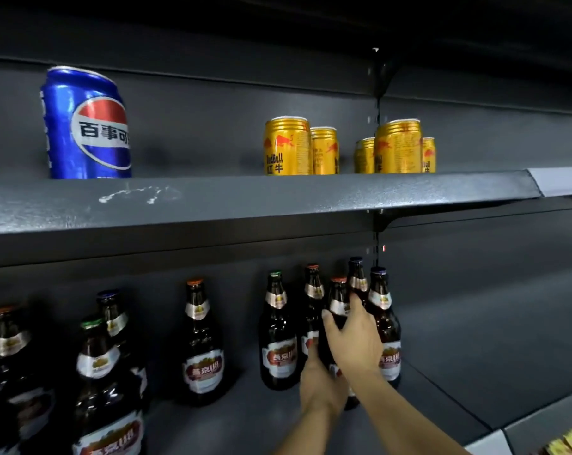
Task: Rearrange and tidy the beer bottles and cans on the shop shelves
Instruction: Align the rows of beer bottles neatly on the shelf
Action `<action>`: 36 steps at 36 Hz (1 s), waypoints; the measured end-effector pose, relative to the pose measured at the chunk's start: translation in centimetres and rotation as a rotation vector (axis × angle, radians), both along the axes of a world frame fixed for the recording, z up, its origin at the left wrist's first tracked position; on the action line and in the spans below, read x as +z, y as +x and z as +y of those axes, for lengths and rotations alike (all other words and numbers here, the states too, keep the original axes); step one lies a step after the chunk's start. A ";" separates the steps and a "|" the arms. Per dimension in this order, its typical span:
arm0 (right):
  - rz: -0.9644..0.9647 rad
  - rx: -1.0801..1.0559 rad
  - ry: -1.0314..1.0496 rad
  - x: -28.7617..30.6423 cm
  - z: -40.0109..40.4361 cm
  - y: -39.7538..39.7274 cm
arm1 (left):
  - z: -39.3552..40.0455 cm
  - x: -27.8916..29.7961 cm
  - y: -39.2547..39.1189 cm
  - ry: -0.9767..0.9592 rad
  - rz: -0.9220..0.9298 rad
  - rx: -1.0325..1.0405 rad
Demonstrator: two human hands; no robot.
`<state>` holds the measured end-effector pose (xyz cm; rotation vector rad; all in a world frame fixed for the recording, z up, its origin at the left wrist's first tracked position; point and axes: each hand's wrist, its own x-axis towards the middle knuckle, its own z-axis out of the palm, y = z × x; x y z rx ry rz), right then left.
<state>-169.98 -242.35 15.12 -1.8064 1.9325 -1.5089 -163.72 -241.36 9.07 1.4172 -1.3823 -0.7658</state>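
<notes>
On the dark lower shelf (245, 418), an orange-capped beer bottle (339, 300) stands gripped by both hands, right hand (355, 343) curled round its shoulder, left hand (317, 379) round its body, just right of a green-capped bottle (276, 333), below gold cans (288, 147).

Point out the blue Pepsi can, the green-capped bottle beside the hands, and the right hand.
blue Pepsi can (87, 126): head view, on its round logo.
green-capped bottle (277, 336): head view, on its dark body above the label.
right hand (353, 339): head view, on its back.
</notes>
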 end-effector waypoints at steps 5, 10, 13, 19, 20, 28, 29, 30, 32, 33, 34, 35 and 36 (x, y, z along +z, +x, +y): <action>0.046 0.072 -0.004 0.3 1.3 1.1 | 2.3 0.5 0.9 0.052 0.081 0.082; 0.049 0.181 -0.043 0.2 3.2 4.8 | 5.0 0.8 4.7 0.084 0.060 0.196; 0.043 0.255 -0.040 0.3 4.3 7.5 | 6.2 0.6 7.7 0.070 0.049 0.237; 0.038 0.364 -0.043 0.4 6.0 12.3 | 7.9 0.6 13.3 0.075 0.064 0.311; 0.036 0.376 -0.042 0.5 6.1 12.9 | 8.0 0.5 14.0 0.070 0.060 0.328; 0.074 0.359 -0.016 0.0 5.7 15.7 | 8.8 0.7 16.5 0.094 -0.013 0.338; 0.077 0.356 -0.019 -0.1 5.7 15.8 | 8.8 0.7 16.7 0.095 -0.019 0.336; 0.079 0.354 -0.024 -0.1 5.7 15.9 | 8.8 0.6 16.7 0.090 -0.027 0.334; 0.089 0.349 -0.037 -0.2 5.7 15.8 | 8.5 0.0 16.9 0.077 -0.022 0.325; 0.097 0.351 -0.048 -0.3 5.6 15.7 | 8.4 -0.3 16.9 0.068 -0.008 0.320; 0.105 0.355 -0.057 -0.4 5.5 15.5 | 8.4 -0.5 16.9 0.063 0.002 0.315; 0.113 0.363 -0.066 -0.5 5.5 15.2 | 8.3 -0.6 16.9 0.061 0.008 0.312; 0.117 0.373 -0.073 -0.6 5.4 14.9 | 8.3 -0.7 16.8 0.052 0.009 0.307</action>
